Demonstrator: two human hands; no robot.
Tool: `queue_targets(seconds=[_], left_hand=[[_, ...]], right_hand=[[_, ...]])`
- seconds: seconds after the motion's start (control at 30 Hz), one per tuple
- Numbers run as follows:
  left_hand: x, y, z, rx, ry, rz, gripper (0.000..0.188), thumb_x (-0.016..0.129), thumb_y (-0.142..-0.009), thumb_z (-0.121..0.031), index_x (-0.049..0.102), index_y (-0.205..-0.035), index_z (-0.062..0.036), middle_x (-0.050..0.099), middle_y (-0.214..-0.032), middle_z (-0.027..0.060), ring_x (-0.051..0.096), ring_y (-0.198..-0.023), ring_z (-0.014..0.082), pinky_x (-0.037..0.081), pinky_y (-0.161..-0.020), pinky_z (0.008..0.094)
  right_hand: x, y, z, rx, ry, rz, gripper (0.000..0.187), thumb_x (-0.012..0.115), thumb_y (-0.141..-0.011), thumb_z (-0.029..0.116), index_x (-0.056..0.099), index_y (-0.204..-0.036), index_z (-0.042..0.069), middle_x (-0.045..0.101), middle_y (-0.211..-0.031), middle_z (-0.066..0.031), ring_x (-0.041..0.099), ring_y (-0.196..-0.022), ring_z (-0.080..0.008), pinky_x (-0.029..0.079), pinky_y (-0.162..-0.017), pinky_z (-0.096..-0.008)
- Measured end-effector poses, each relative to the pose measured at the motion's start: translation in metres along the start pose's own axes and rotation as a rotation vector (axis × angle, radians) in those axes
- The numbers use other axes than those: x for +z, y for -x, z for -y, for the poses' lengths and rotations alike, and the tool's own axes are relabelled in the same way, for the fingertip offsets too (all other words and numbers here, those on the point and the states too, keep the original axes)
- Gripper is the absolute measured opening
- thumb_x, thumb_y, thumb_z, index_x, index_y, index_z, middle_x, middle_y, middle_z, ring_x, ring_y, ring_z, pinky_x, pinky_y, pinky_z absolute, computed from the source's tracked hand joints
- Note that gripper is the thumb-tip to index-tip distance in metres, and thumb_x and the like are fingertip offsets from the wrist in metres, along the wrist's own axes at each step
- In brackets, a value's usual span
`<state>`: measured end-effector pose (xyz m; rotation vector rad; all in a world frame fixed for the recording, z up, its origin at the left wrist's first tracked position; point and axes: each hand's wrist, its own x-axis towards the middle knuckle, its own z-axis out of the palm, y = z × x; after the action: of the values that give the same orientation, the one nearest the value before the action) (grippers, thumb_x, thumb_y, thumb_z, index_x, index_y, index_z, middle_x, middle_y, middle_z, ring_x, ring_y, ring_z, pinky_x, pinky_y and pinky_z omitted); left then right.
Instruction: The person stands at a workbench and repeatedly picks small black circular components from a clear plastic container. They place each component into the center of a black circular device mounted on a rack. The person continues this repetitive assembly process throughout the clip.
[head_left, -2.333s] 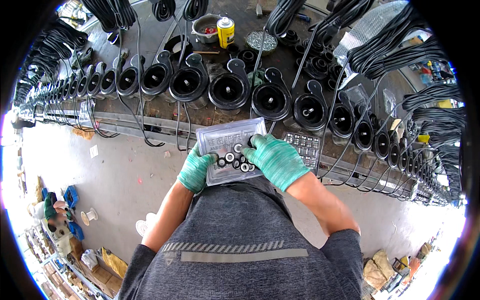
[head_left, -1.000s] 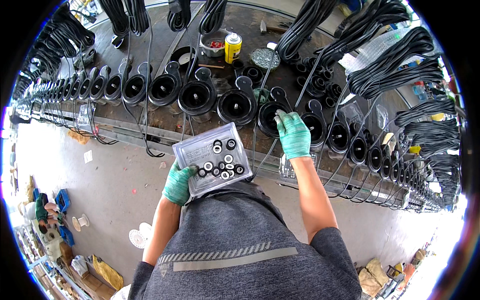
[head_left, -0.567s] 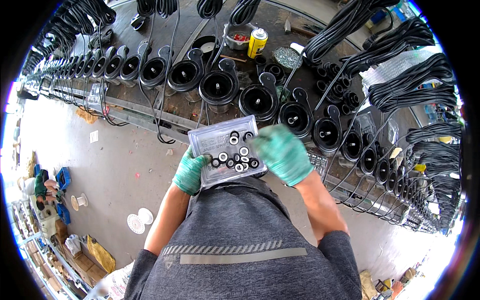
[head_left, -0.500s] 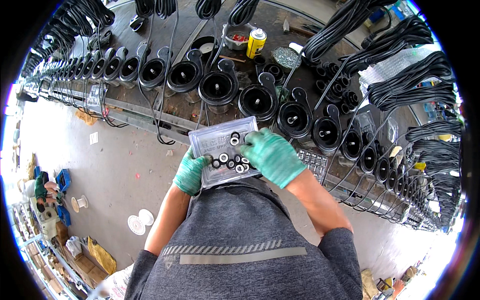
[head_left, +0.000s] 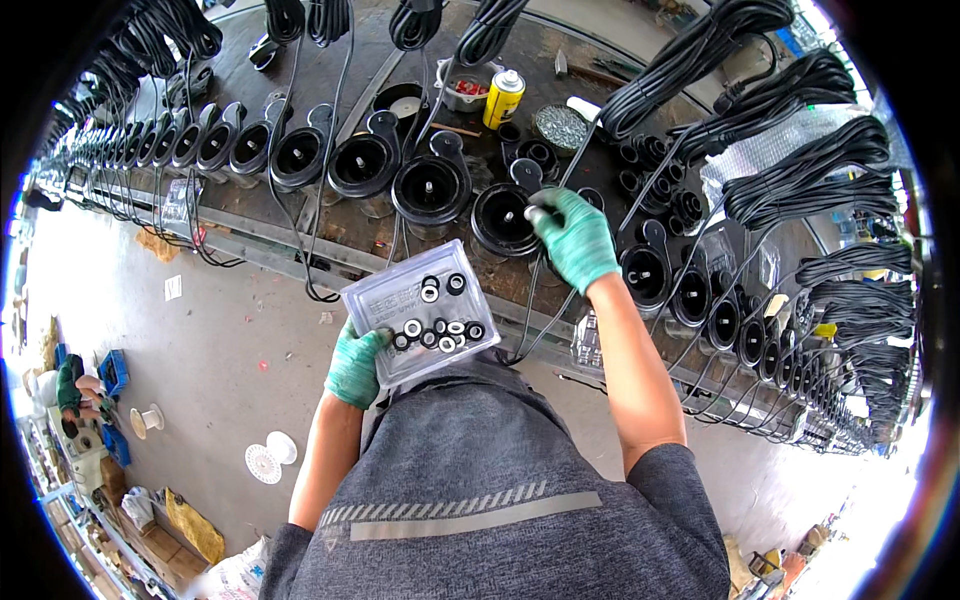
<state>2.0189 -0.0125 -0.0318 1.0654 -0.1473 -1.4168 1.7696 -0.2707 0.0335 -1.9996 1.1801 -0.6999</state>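
Observation:
My left hand [head_left: 355, 368], in a green glove, grips the lower left edge of a clear plastic tray [head_left: 385, 290], thumb over the rim. Several small black-and-white rings [head_left: 446, 343] lie loose in the tray. My right hand [head_left: 577, 242], gloved alike, reaches over the bench with fingers pinched together. A small pale part [head_left: 530, 212] shows at its fingertips; the fingers hide most of it. Right beside them is a round black housing [head_left: 489, 226] with a metal shaft standing up in its middle. The hand partly covers the neighbouring housing on the right.
Similar black housings [head_left: 428, 188] stand in a long curved row along the bench edge, with cables and coiled black cords [head_left: 690, 65] behind. Farther back are a yellow spray can [head_left: 504, 99], a dish of small metal parts [head_left: 562, 127] and a bowl with red pieces [head_left: 446, 92].
My right hand has left the tray and moved up and right to a housing on the bench. The tray, in my left hand, has shifted slightly left and tilted.

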Motion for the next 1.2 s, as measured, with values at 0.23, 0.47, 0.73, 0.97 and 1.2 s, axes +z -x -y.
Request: queue_targets(seconds=[0.23, 0.47, 0.73, 0.97, 1.2], left_hand=[[-0.016, 0.003, -0.010, 0.030, -0.003, -0.047, 0.058, 0.061, -0.084, 0.009, 0.058, -0.141, 0.0013, 0.071, -0.129, 0.0152, 0.072, -0.114, 0.0281, 0.060, -0.100, 0.0408], [-0.026, 0.002, -0.031, 0.034, 0.031, -0.045, 0.060, 0.058, -0.086, 0.011, 0.055, -0.144, -0.0007, 0.069, -0.132, 0.0160, 0.071, -0.114, 0.0290, 0.061, -0.099, 0.0411], [-0.045, -0.001, -0.057, 0.039, 0.024, -0.039, 0.055, 0.066, -0.087, 0.005, 0.057, -0.141, 0.0012, 0.071, -0.128, 0.0160, 0.073, -0.108, 0.0285, 0.064, -0.094, 0.0414], [-0.078, -0.007, -0.072, 0.015, 0.003, -0.005, 0.056, 0.054, -0.089, 0.011, 0.056, -0.143, -0.0034, 0.070, -0.129, 0.0129, 0.071, -0.112, 0.0258, 0.063, -0.093, 0.0381], [-0.113, -0.012, -0.080, 0.016, -0.023, 0.048, 0.059, 0.052, -0.087, 0.013, 0.056, -0.144, -0.0032, 0.070, -0.129, 0.0119, 0.070, -0.113, 0.0237, 0.059, -0.097, 0.0360]], right_hand=[[0.033, -0.024, -0.017, 0.153, 0.006, 0.115, 0.022, 0.075, -0.095, 0.017, 0.078, -0.113, 0.004, 0.077, -0.106, -0.0197, 0.074, -0.095, -0.0316, 0.056, -0.090, -0.0370], [0.042, -0.027, -0.025, -0.030, 0.313, 0.034, 0.020, 0.072, -0.094, 0.015, 0.079, -0.112, 0.008, 0.073, -0.108, -0.0193, 0.070, -0.101, -0.0394, 0.056, -0.092, -0.0443], [0.068, 0.021, 0.081, -0.231, 0.242, 0.033, 0.021, 0.070, -0.094, 0.007, 0.075, -0.115, 0.008, 0.073, -0.109, -0.0120, 0.072, -0.095, -0.0302, 0.059, -0.085, -0.0379], [0.130, 0.074, 0.155, -0.417, 0.617, 0.501, 0.026, 0.073, -0.092, 0.032, 0.078, -0.109, 0.013, 0.067, -0.111, -0.0092, 0.068, -0.101, -0.0290, 0.059, -0.086, -0.0415], [0.165, 0.073, 0.152, -0.335, 0.728, 0.500, 0.018, 0.068, -0.093, 0.025, 0.075, -0.100, 0.010, 0.066, -0.106, -0.0092, 0.068, -0.100, -0.0291, 0.060, -0.082, -0.0423]])
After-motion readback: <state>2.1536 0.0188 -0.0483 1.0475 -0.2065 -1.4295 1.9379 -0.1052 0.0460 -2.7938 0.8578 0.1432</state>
